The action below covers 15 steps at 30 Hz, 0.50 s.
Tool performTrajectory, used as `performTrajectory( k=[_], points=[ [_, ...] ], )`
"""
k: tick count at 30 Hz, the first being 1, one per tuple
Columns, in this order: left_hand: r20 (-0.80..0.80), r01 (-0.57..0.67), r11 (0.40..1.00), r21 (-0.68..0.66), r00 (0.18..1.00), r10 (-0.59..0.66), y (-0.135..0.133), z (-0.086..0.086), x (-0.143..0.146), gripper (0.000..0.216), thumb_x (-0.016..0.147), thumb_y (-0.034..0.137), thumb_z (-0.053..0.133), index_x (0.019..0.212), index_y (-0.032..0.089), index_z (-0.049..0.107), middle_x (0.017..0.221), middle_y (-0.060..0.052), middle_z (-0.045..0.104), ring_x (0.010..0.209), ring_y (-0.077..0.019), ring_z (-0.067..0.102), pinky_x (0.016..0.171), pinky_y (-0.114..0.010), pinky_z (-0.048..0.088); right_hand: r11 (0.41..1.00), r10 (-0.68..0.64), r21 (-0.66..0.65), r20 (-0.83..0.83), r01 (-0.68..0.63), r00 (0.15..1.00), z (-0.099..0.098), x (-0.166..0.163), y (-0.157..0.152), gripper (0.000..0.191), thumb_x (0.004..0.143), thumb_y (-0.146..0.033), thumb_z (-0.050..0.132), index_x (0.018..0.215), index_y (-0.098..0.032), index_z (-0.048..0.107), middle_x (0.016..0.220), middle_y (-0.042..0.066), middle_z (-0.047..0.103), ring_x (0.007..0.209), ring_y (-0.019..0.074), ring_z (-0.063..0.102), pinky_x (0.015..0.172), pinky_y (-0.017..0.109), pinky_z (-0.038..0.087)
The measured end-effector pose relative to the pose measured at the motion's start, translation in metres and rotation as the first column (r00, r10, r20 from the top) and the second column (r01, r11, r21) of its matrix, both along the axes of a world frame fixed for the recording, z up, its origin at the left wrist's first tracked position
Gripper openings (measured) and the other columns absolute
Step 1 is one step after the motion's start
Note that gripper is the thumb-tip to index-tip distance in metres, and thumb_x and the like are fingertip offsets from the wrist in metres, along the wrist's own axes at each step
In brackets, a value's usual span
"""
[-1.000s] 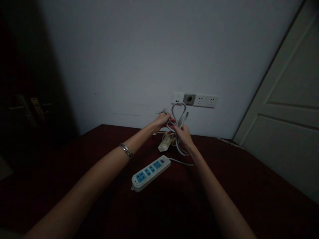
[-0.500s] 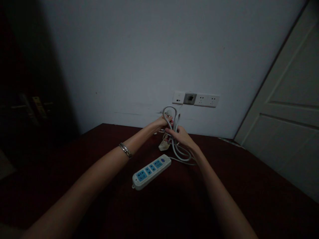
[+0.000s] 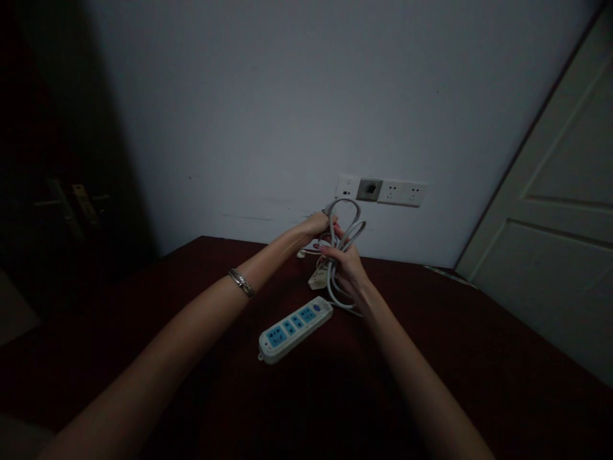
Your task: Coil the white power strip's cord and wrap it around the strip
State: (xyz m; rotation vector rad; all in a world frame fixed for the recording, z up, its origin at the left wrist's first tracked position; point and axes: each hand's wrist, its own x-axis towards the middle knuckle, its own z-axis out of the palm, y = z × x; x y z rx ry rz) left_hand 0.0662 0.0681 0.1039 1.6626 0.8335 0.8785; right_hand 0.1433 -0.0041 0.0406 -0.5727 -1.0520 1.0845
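Note:
A white power strip (image 3: 295,330) with blue socket panels lies slantwise on the dark red tabletop. Its grey-white cord (image 3: 345,202) is gathered into loops above the far end of the strip. My right hand (image 3: 348,263) is closed around the bundled loops. Close beside it, my left hand (image 3: 320,223) is closed on the cord's upper part near the wall; its fingertips are partly hidden behind the loops. Below the hands sits a second white block with sockets (image 3: 318,278), partly covered by the cord.
Wall sockets (image 3: 402,193) are set in a row with a grey network-type outlet (image 3: 369,189), just above the table's (image 3: 230,255) back edge. A white panelled door (image 3: 565,211) stands at the right. A thin white cable end (image 3: 301,253) lies behind the left wrist.
The cord loops have shifted right and now fan out wider above my hands. My left hand has moved slightly up and right, and my right hand's grip has tilted. The view has shifted slightly.

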Motion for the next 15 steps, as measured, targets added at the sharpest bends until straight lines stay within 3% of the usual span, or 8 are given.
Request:
performTrajectory(
  k=[4,9,15],
  points=[
    [0.086,-0.025,0.999,-0.028,0.996,0.027,-0.002,-0.002,0.0,0.029,0.088,0.016,0.042,0.06,0.012,0.05,0.047,-0.001,0.052,0.039,-0.0068,0.045,0.042,-0.018,0.033,1.0,0.014,0.0,-0.128,-0.014,0.992,0.001,-0.005,-0.002,0.055,0.053,-0.015,0.071,0.105,-0.026,0.057,0.081,-0.005,0.062,0.052,0.0049,0.052,0.045,0.016,0.045],
    [0.183,-0.058,0.978,-0.199,0.978,0.095,-0.006,-0.011,-0.001,0.027,0.088,0.019,0.043,0.062,0.013,0.049,0.046,0.001,0.05,0.038,-0.0068,0.045,0.041,-0.018,0.032,0.995,0.071,-0.066,-0.096,-0.077,0.993,0.003,0.002,-0.004,0.04,0.055,-0.016,0.069,0.093,-0.022,0.06,0.083,-0.003,0.063,0.056,0.0074,0.056,0.047,0.018,0.049],
    [0.232,-0.041,0.955,-0.295,0.966,0.113,0.005,-0.029,0.004,0.029,0.089,0.024,0.041,0.063,0.015,0.047,0.043,0.004,0.046,0.033,-0.0061,0.038,0.036,-0.017,0.029,0.992,0.042,-0.116,-0.12,-0.056,0.992,-0.001,0.0,-0.003,0.028,0.058,-0.022,0.064,0.085,-0.021,0.059,0.075,-0.002,0.06,0.059,0.0098,0.055,0.053,0.022,0.053]
  ],
)
